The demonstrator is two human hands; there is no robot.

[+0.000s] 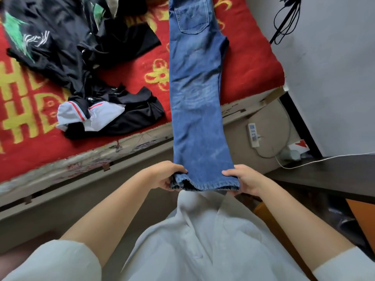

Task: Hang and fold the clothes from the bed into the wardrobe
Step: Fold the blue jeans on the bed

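Our left hand (166, 176) and our right hand (245, 179) are both in the lower middle of the frame, and each one grips one corner of the hem of the blue jeans (196, 88). The fingers of the left hand are curled under the hem on its left side, with the thumb on top of the cloth. The right hand holds the right side in the same way, thumb on top and fingers below.

The jeans run straight up from our hands to the top edge of the frame, with the legs laid one on the other. Their upper part, where a back pocket shows, lies on the red blanket (249, 63) of the bed, and the lower part hangs past the bed edge to our hands.

On the blanket, at the left of the jeans, we see a black and white garment (105, 114) crumpled near the bed edge. More black clothes (60, 33), one with a green print, are piled at the upper left of the frame.

At the right of the jeans, below the bed edge, a white power strip (253, 134) lies on the floor. A dark table (328, 175) is at the right side of the frame.
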